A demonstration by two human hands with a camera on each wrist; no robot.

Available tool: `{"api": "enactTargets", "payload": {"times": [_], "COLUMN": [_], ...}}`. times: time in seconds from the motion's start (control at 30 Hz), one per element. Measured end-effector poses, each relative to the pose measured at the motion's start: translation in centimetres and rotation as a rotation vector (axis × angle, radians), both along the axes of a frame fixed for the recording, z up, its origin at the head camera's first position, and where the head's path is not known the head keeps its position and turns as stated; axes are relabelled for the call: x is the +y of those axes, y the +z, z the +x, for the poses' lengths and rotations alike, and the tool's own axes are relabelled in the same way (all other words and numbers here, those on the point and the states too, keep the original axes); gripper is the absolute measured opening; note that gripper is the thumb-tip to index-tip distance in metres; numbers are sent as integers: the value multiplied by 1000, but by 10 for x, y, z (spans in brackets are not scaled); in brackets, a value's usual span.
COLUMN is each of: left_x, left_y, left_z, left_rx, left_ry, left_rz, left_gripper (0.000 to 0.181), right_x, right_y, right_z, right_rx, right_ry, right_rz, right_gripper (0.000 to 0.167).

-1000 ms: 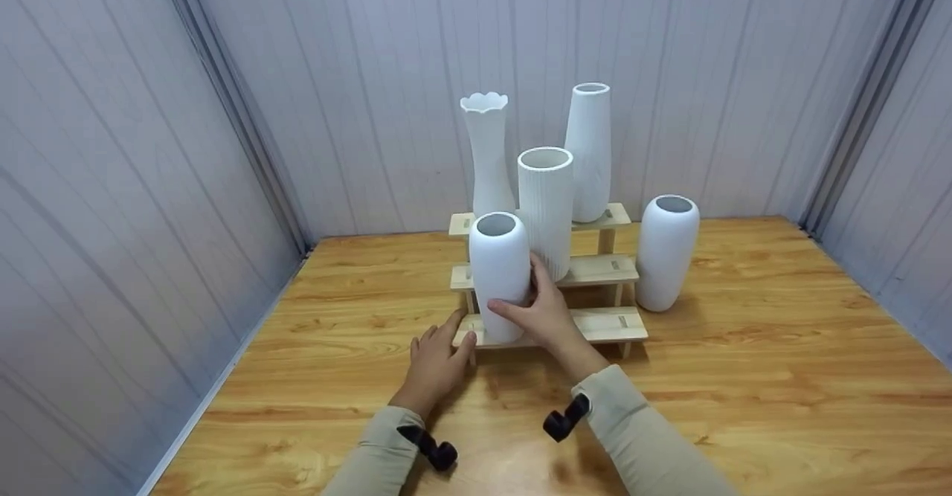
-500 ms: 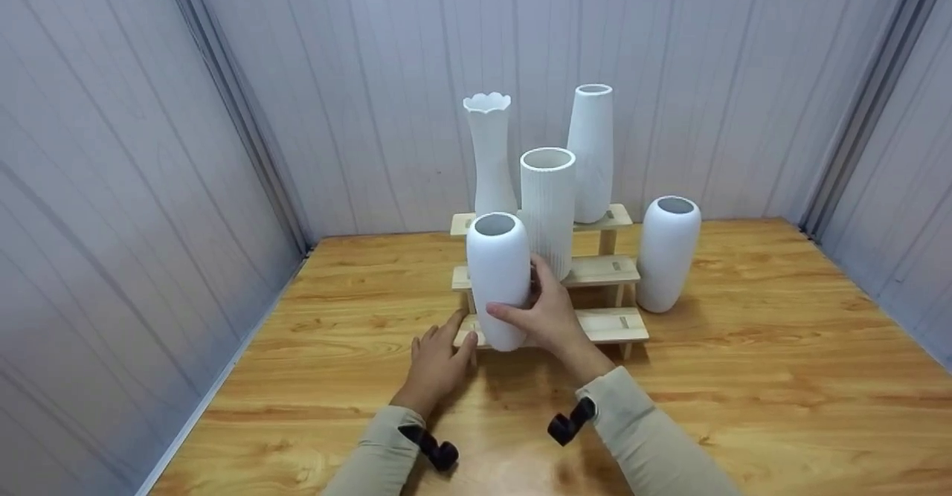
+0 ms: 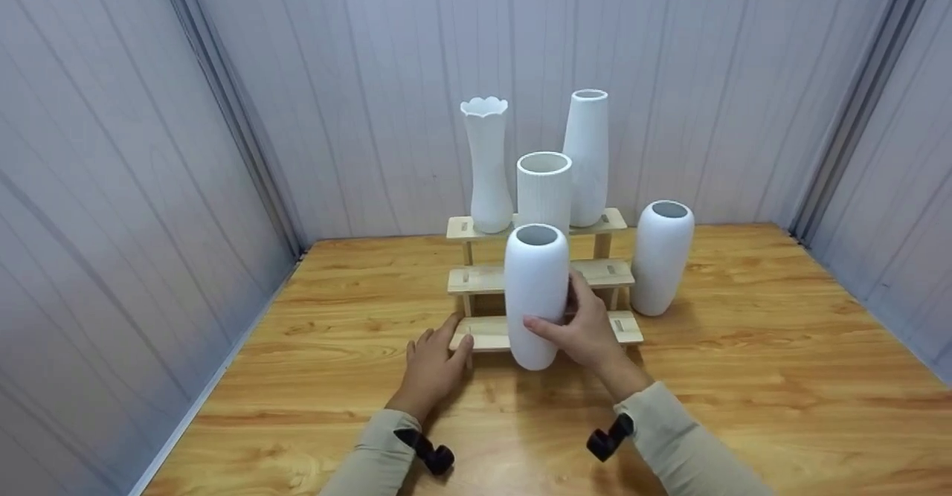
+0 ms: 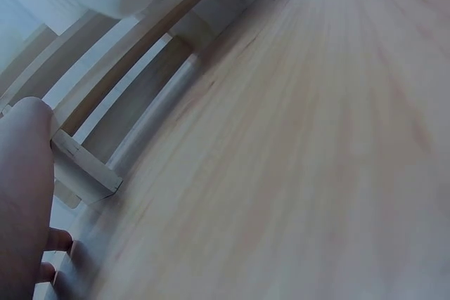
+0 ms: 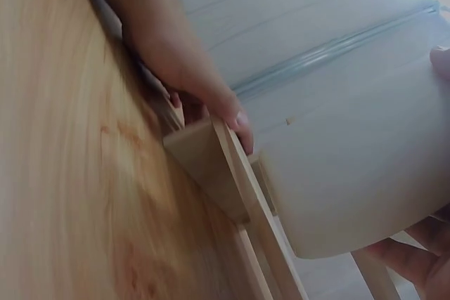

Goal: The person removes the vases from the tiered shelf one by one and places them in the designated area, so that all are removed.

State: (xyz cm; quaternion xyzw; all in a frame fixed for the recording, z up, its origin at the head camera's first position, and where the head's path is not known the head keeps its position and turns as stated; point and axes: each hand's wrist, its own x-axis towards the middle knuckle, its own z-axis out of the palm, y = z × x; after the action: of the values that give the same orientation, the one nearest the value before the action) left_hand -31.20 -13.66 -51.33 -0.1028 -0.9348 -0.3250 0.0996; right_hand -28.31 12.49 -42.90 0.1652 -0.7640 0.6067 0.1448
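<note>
The smooth white vase (image 3: 535, 295) has shifted to the person's right and nearer since half a second ago, carried by the right hand (image 3: 590, 332), whose thumb and fingers are wrapped around its lower half. Upright, it is now in front of the lowest shelf of the wooden stand (image 3: 477, 279), its base reaching past the front edge in the head view. The left hand (image 3: 433, 366) stays at that shelf's left end, fingers spread rather than clenched, thumb touching the board. On the top shelf stand a scalloped vase (image 3: 487, 169) and a tapered vase (image 3: 587, 165); a ribbed vase (image 3: 543, 197) rises before them (its foot is hidden). Another smooth vase (image 3: 662, 258) stands on the tabletop (image 3: 320, 355), just right of the stand.
</note>
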Motion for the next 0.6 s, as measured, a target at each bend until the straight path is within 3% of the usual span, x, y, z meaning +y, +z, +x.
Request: {"api": "enactTargets", "payload": {"times": [0.33,0.6], "left_x": [1,0], "left_y": [2,1], "left_z": [1,3], "left_rx": [-12,-10], "left_ry": [7,-3], "left_rz": [-5,1], "left_gripper": [57,59], "right_x": [34,59], "right_y": [-6,-13], "right_z": [15,22], "right_rx": [-17,-27], "right_ry": [-10,-31], "right_rz": [25,46], "right_gripper": [88,82]}}
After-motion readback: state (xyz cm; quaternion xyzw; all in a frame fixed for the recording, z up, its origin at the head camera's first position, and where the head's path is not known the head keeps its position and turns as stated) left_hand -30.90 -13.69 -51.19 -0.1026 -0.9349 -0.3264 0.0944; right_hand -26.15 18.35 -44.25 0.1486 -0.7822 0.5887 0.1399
